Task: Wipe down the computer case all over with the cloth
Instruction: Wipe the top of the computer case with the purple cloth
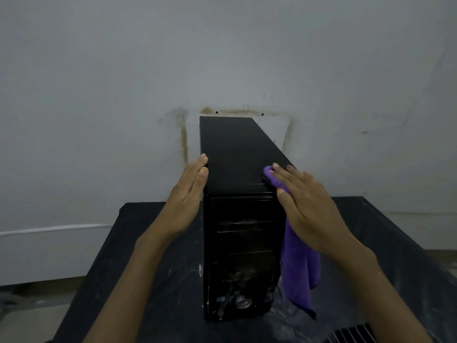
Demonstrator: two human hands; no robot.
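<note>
Head view: a tall black metal computer case (237, 149) stands upright on a surface (148, 243) covered in black sheeting, its front panel with drive bays facing the camera. Its far end is close to a pale grey wall (123, 70). The case sits between the two grips, both bare hands.

The left grip (188, 194) is flat, fingers straight and held together. Its palm lies against the case's left side panel near the front top corner, and the fingertips reach the top edge.

The right grip (309, 206) is also flat, fingers straight and slightly spread. It presses a soft purple microfibre cloth (296, 268) onto the front right corner of the case's top. A fold of cloth shows just ahead of the index fingertip on the lid. The rest hangs from under the palm, down the case's right side almost to the surface.

Beyond both grips, brownish stain lines (184, 137) on the wall frame the case's far end. Below the right forearm, at the near edge of the picture, lies a dark slatted grille (351, 332). Left of the left forearm, a thin white line (49, 229) runs along the wall.
</note>
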